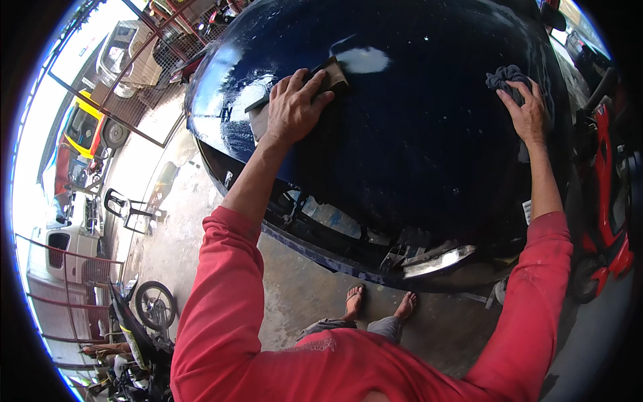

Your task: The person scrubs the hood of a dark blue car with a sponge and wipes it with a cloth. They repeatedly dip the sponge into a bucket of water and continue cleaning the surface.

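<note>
A glossy dark blue car hood [415, 127] spreads in front of me, with wet-looking streaks and bright reflections on its left side. My left hand [295, 107] lies over a flat, dark-edged sheet that looks like sandpaper [338, 72], pressing it to the hood with the fingers slightly spread. The palm hides most of the sheet, and a pale part shows beside the wrist. Farther right, my right hand [526, 110] grips a bunched dark grey cloth [507, 78] against the hood's right side.
Below the hood, the car's open front shows a bright metal piece [439, 261]. Red motorcycle bodywork [606, 181] stands close on the right. At left are a black chair frame [130, 209], a motorcycle wheel [155, 305], mesh fencing [151, 100] and parked vehicles. My feet [353, 301] stand on concrete.
</note>
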Available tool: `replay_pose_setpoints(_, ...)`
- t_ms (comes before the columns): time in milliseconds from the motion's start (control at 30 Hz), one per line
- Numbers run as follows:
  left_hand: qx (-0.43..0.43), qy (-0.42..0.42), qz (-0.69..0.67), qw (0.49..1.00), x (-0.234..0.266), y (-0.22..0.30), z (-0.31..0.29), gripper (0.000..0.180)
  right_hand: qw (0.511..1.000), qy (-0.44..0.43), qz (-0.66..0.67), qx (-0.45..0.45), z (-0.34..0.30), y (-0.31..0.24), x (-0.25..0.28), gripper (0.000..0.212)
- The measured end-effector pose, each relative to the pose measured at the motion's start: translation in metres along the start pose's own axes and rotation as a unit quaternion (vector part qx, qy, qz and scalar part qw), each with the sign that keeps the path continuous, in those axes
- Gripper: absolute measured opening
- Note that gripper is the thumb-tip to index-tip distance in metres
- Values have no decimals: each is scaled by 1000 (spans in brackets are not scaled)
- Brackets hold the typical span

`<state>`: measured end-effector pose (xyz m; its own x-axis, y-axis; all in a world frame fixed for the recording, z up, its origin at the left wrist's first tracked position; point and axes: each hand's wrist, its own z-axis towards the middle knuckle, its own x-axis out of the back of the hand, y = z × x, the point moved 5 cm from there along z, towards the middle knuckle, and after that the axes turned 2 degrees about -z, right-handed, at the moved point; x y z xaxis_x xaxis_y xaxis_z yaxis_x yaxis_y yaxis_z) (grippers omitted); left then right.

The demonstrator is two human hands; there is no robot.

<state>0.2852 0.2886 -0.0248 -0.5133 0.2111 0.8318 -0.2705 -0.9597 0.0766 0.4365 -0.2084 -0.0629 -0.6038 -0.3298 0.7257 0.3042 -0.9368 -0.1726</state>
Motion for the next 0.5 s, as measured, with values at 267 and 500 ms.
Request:
replay_pose_setpoints(267, 23, 0, 16, 1000, -18, 12, -44, 63, 1000, 0, -19, -18, 0, -4, 4, 44)
replay_pose_setpoints(500, 54, 14, 15, 998, -31, -10, -12, 61, 999, 18, -26, -15, -1, -10, 9, 41)
